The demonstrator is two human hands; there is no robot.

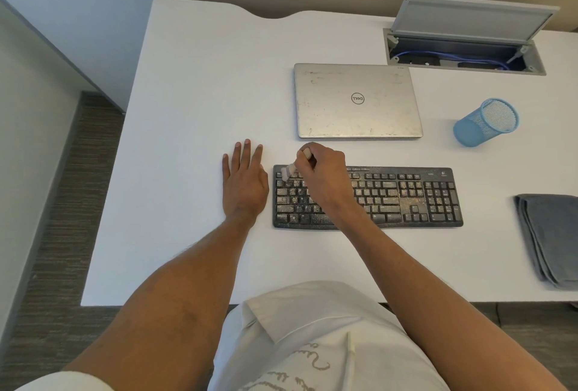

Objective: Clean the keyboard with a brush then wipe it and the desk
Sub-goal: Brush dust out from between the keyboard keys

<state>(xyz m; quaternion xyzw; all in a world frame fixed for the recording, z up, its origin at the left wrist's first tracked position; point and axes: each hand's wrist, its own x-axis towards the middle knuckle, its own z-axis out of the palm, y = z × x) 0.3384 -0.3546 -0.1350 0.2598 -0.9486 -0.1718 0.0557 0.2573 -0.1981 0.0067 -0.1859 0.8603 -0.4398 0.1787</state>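
White shirt at six o'clock; left hand flat on white desk, nine o'clock of dusty black keyboard; right hand grips pale brush.

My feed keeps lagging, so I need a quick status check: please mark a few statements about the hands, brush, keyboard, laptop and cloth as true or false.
1. The right hand holds the brush at the left end of the keyboard. True.
2. The left hand grips the keyboard. False: it lies flat on the desk, just left of the keyboard.
3. The laptop is open. False: its lid is shut.
4. The grey cloth lies folded to the right of the keyboard, with neither hand on it. True.
5. The keyboard is clean. False: pale specks cover many keys.
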